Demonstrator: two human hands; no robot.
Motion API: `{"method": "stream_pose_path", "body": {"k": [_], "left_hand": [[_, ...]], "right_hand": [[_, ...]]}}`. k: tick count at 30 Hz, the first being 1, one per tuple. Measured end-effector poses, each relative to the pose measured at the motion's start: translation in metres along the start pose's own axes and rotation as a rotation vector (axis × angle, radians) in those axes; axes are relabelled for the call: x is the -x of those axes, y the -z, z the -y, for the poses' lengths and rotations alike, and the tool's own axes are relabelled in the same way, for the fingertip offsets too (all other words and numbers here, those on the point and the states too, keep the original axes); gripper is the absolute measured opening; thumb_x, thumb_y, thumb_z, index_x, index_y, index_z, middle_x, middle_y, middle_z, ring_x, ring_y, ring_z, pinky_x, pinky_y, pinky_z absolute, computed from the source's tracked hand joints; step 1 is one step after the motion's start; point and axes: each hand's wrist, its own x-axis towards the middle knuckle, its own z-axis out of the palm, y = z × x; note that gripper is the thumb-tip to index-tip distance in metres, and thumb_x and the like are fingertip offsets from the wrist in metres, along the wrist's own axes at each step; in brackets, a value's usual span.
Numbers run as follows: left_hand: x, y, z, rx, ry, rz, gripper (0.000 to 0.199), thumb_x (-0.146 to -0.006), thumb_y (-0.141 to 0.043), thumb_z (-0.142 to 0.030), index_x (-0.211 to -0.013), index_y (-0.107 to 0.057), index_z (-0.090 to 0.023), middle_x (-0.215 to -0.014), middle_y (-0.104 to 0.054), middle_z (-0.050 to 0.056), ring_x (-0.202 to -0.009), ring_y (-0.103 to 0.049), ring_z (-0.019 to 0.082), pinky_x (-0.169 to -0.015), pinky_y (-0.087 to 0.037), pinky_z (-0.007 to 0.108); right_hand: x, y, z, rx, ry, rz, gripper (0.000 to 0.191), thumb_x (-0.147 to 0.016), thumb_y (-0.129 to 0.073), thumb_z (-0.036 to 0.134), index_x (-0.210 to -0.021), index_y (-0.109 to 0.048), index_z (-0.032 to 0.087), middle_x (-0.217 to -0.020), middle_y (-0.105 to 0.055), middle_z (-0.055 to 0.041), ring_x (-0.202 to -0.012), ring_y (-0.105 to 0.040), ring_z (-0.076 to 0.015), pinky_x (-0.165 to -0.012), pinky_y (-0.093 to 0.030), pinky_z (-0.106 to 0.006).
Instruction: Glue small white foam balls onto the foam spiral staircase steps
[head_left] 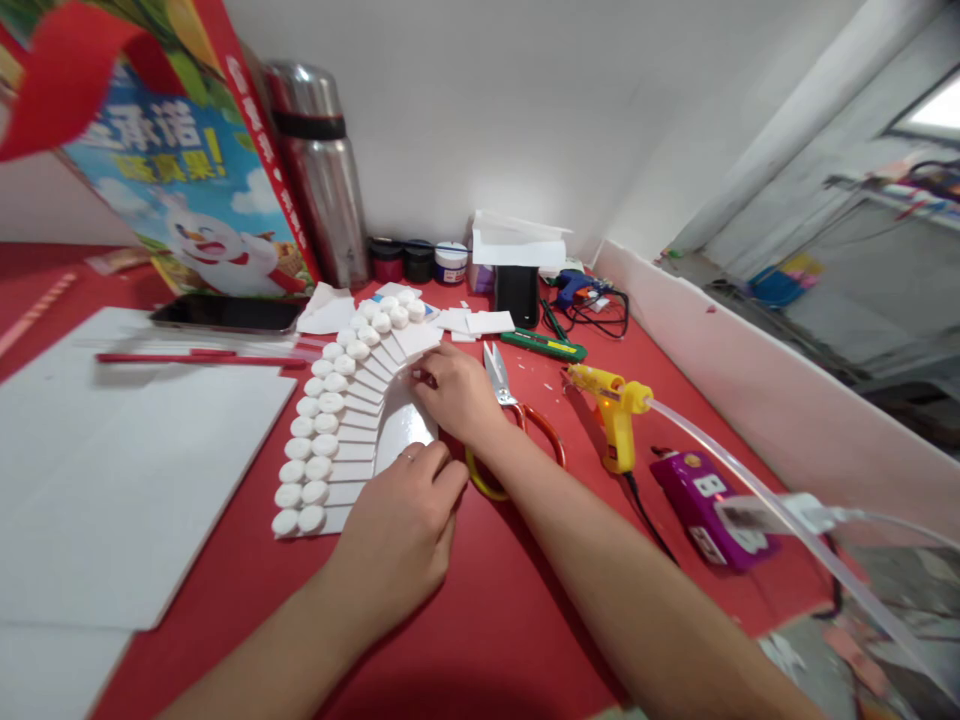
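Observation:
An arc-shaped white foam-board model lies on the red tabletop, its narrow strips fanning outward. Two rows of round white discs run along its outer edge. My left hand is closed at the near inner side of the arc, with its fingertips partly hidden. At the far inner side, my right hand pinches the model's edge with bent fingers. Between both hands a smooth, shiny white surface shows inside the arc. Scissors with orange and yellow handles lie partly beneath my right wrist.
A yellow glue gun with a long glue stick and a purple power strip sit at right. Behind are a green craft knife, paint jars and a steel flask. White boards and a phone lie left.

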Motion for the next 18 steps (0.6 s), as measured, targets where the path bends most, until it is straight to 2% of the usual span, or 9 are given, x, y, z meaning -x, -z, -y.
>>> {"method": "stream_pose_path", "body": {"k": [18], "left_hand": [[-0.0018, 0.0006, 0.0014, 0.103, -0.012, -0.006, 0.024, -0.091, -0.040, -0.005, -0.100, -0.060, -0.016, -0.103, -0.058, 0.011, -0.097, -0.053, 0.028, -0.084, -0.049, 0.046]], "right_hand": [[0.0008, 0.0009, 0.0027, -0.006, -0.002, 0.016, 0.017, -0.094, -0.061, 0.018, -0.093, -0.078, 0.015, -0.102, -0.073, -0.0085, -0.089, -0.067, -0.0184, -0.080, -0.049, -0.028]]}}
